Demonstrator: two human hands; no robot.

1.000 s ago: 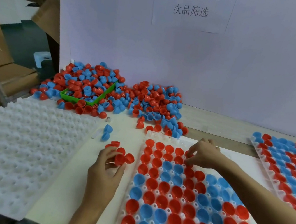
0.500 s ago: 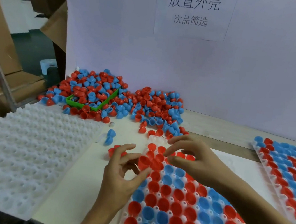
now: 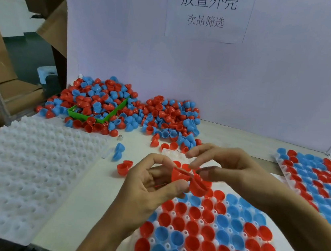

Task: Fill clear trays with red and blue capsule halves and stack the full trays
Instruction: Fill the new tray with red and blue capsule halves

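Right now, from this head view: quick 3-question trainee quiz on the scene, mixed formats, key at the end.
1. True or false: both hands are holding red capsule halves above the tray in front.
2. What colour is the small bin buried in the loose pile at the back? A green, B yellow, C black.
3. Fill in: the stack of white trays with no capsules in them lies to the person's ____.

Key: 1 true; 2 A; 3 left. The left hand and right hand each pinch the red halves.

The left hand (image 3: pixel 148 188) is raised with fingers curled, thumb and fingertips pinching. The right hand (image 3: pixel 232 172) meets it from the right, fingers curled and pinching too.
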